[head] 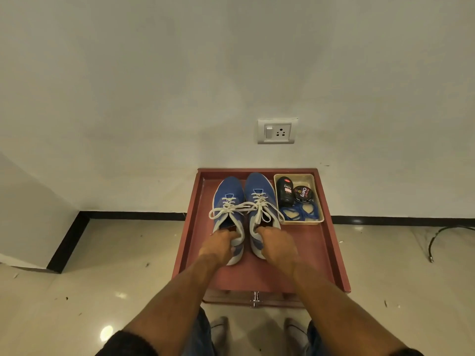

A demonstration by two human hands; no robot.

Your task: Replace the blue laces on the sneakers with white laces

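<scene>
Your left hand (221, 244) grips the heel collar of the left sneaker (228, 209), fingers curled into its opening. Your right hand (275, 244) grips the heel of the right sneaker (260, 201) the same way. Both sneakers stand side by side, toes toward the wall, on the red table (316, 253), and both carry white laces (232, 208) tied in loose bows that meet between them. Just beside the right sneaker, at the table's far right corner, a tray (315, 201) holds the blue laces (299, 213) in a heap, with a polish bottle (284, 192) and polish tin (303, 194) behind them.
</scene>
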